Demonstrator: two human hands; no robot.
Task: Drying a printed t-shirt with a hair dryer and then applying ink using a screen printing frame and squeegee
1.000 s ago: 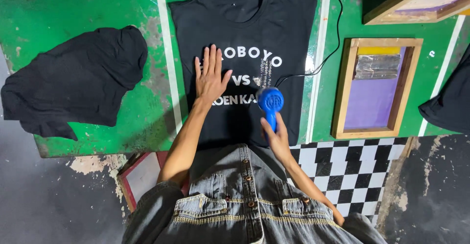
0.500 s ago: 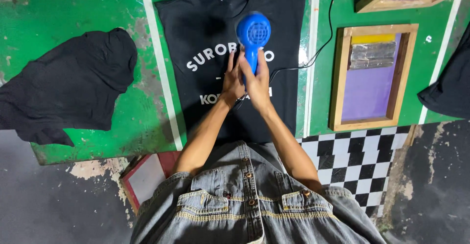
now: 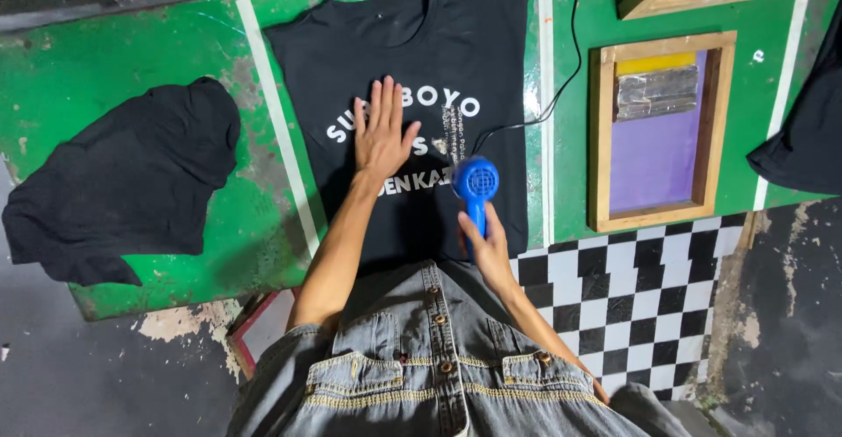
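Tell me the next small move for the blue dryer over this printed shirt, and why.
Probably sweep the blue hair dryer left across the white print. The right hand aims it at the print's right end only, while the left hand lies flat on the middle letters of the black T-shirt; lifting that hand would likely uncover the rest.

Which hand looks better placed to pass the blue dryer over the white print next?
Probably the right hand: it already grips the blue hair dryer just beside the print. The left hand lies flat on the black T-shirt.
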